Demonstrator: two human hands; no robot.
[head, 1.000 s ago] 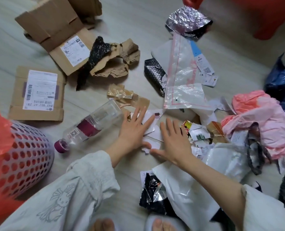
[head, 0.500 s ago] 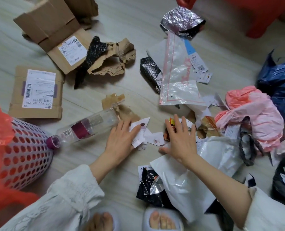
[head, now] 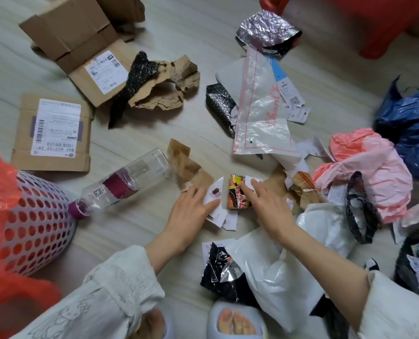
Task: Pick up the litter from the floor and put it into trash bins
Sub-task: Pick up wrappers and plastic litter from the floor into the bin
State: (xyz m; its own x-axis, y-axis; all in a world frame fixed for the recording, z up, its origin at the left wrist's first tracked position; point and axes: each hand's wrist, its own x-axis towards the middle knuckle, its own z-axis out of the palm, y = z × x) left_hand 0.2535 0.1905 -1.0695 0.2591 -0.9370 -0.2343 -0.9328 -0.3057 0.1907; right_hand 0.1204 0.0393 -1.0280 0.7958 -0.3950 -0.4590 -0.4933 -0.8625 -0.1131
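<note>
Left hand (head: 191, 211) lies flat, fingers straight, on paper scraps (head: 215, 194) at frame centre. Right hand (head: 268, 204), fingers straight, presses a snack wrapper (head: 236, 195).

A pale grey-beige floor (head: 203, 30) with faint streaks is strewn with brown cardboard boxes (head: 81, 45) carrying white labels printed with black barcodes, a clear plastic bottle (head: 130, 177) with a maroon label and purple cap, and a red, yellow and black snack wrapper (head: 237, 195). A white basket (head: 37, 228) dotted with round holes holds an orange-red bag liner, while a pink bag (head: 365, 172), a dark blue bag (head: 411, 123) and crinkled silver foil (head: 264, 29) lie to the right. A clear bag (head: 259, 113) has pink edging, and the white sleeve (head: 110, 289) bears a faint grey cartoon-cat outline.
</note>
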